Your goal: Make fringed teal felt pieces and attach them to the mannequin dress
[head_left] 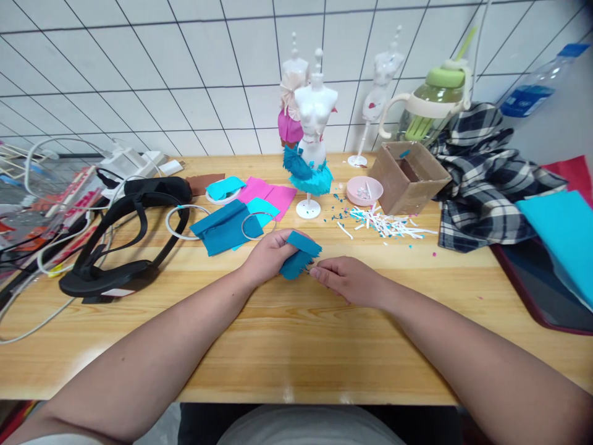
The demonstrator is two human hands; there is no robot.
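My left hand (pixel 269 254) is closed on a small folded piece of teal fabric (pixel 299 252) just above the wooden table (pixel 296 346). My right hand (pixel 345 279) sits right beside it, fingers pinched together at the fabric's lower right edge on something thin I cannot make out. Behind the hands stands a white mini mannequin (pixel 315 123) with a teal ruffled skirt (pixel 311 176). A larger teal cloth (pixel 222 227) and pink cloth (pixel 273 193) lie at the left of it.
A black headset (pixel 125 241) and white cables lie at the left. Two more mannequins stand by the tiled wall. A pink dish (pixel 364 190), a cardboard box (pixel 407 176), paper scraps (pixel 384 224), plaid cloth (pixel 486 179), a green jug and a teal sheet (pixel 563 235) fill the right.
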